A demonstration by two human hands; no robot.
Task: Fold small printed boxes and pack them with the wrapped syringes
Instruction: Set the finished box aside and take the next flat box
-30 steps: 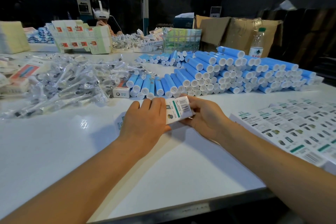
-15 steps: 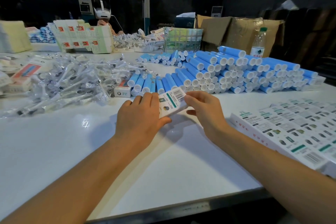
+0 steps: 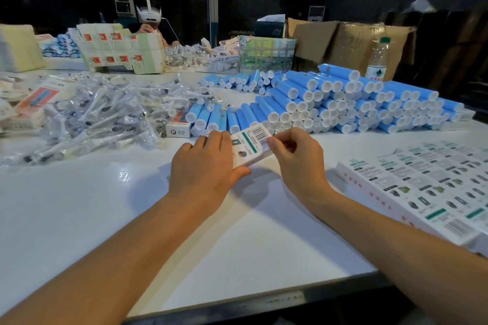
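two bare forearms, left hand (image 3: 203,163) and right hand (image 3: 298,158), no sleeves, rings or watch in sight

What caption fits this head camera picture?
Both hands, left hand and right hand, hold a small printed box beside stacked blue tubes.

Glossy white table (image 3: 79,206), crinkly clear-plastic syringe wrappers (image 3: 92,116), printed card box (image 3: 250,144)

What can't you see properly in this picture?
All from the head view:
- The small printed box: its left part is behind the left hand, so whether anything is inside can't be told.
- The right hand: its fingertips are curled under, hidden.
- The flat printed boxes: cut off by the right edge.
- Box print: too small to read.
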